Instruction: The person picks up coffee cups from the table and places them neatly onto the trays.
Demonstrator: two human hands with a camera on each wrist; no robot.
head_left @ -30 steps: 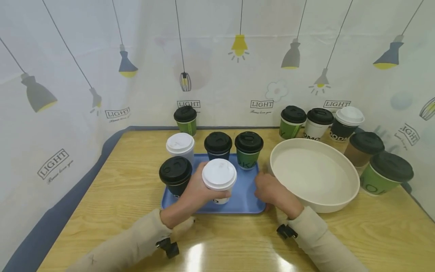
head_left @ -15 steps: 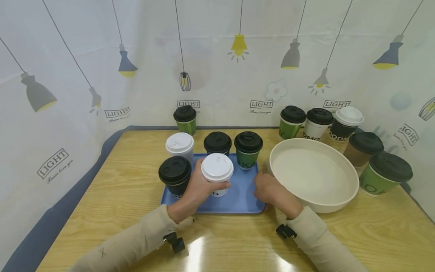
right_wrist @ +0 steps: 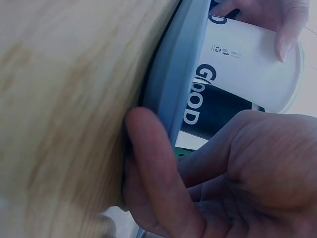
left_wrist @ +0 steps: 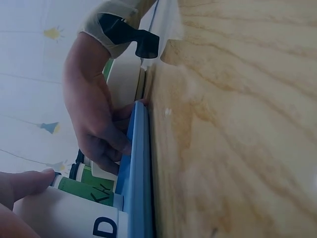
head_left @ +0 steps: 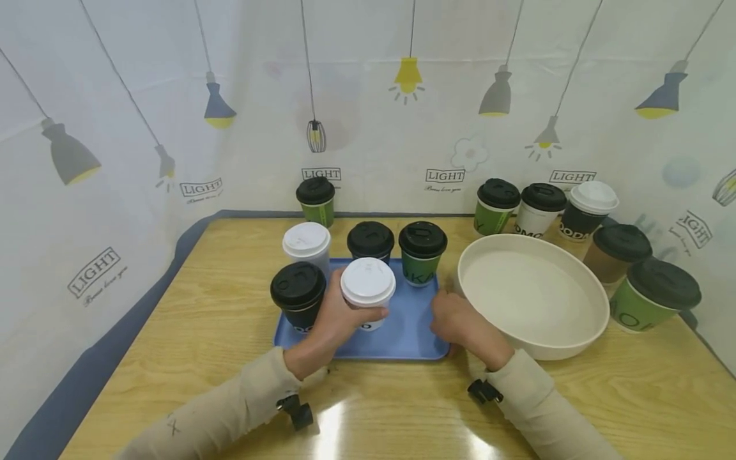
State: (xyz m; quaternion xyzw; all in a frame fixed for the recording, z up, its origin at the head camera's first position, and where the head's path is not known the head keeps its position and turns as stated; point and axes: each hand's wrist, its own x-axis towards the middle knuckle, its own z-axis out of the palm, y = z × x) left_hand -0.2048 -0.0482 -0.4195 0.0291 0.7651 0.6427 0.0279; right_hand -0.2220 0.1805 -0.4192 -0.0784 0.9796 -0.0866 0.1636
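Observation:
My left hand grips a white paper coffee cup with a white lid, at the front middle of a blue tray. In the right wrist view the cup's printed base sits right at the tray rim. My right hand pinches the tray's right edge near its front corner, fingers around the rim. Also on the tray are a black-lidded dark cup at front left, a white-lidded cup behind it, a black-lidded dark cup and a green cup at the back.
A round cream dish stands just right of the tray and my right hand. Several lidded cups line its far side, among them a large green one. A small green cup stands behind the tray, before a printed cloth.
Over the second, my left hand has carried the white cup slightly away from me and lower toward the tray; it has barely moved in the last half second. My right hand stays at the tray edge.

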